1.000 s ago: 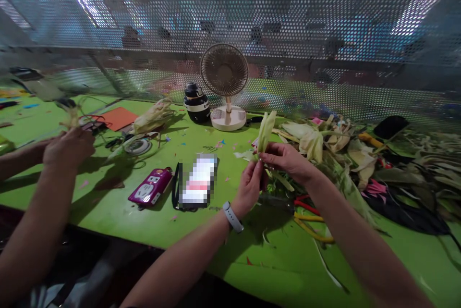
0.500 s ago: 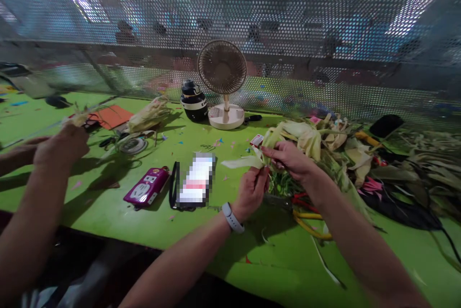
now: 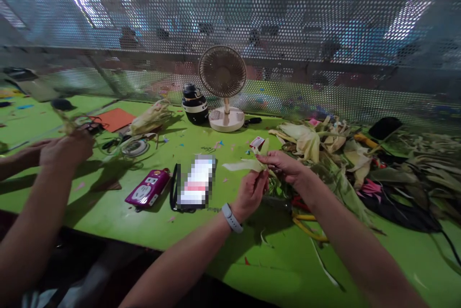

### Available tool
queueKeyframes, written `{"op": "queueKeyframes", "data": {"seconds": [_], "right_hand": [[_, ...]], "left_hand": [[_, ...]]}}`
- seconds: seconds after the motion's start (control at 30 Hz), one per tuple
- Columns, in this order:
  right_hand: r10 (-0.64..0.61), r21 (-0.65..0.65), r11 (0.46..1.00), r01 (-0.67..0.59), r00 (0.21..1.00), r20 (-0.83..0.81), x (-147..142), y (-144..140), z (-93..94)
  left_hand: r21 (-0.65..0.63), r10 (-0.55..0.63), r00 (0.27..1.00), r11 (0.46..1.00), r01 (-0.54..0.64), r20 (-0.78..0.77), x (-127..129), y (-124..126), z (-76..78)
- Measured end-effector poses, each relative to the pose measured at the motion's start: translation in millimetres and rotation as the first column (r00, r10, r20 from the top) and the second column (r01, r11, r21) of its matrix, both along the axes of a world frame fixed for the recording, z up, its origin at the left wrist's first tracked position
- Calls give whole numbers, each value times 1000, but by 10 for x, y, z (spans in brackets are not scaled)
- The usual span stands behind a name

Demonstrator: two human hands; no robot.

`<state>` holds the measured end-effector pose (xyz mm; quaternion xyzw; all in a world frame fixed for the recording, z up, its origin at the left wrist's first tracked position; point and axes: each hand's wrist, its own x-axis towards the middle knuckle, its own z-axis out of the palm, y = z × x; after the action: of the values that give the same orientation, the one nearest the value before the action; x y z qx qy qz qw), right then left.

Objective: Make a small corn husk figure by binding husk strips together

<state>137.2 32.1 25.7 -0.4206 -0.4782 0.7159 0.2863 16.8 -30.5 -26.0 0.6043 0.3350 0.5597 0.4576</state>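
My left hand [image 3: 252, 190], with a pale band on its wrist, pinches a strip of corn husk [image 3: 241, 166]. The strip's pale flat end points left, out past my fingers. My right hand [image 3: 286, 166] closes on the same husk from the other side, its thumb and fingers pressed together close to my left fingertips. Exactly where the husk bends between them is hidden by my fingers. To the right spreads a heap of dried corn husks [image 3: 306, 142], some pale and some greenish. Yellow-handled pliers or scissors [image 3: 311, 231] lie under my right forearm, partly covered.
A purple power strip [image 3: 148, 188] and a lit phone [image 3: 197, 180], its screen blurred out, lie left of my hands. Behind stand a desk fan [image 3: 223, 75] and a dark bottle [image 3: 194, 106], before a perforated metal screen. At left, a co-worker's hands [image 3: 66, 149] handle husk.
My right hand has shifted slightly left and down, and the husk by it has come away from the heap's edge. The co-worker's hands have moved a little.
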Motion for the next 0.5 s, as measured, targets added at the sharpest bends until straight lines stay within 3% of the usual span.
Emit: {"op": "queueKeyframes", "data": {"seconds": [0.5], "right_hand": [[-42,-49,998,37,995,-87,-38,-44,-42]], "left_hand": [[-27,-16,999,999,17,47,18,-29,41]]}}
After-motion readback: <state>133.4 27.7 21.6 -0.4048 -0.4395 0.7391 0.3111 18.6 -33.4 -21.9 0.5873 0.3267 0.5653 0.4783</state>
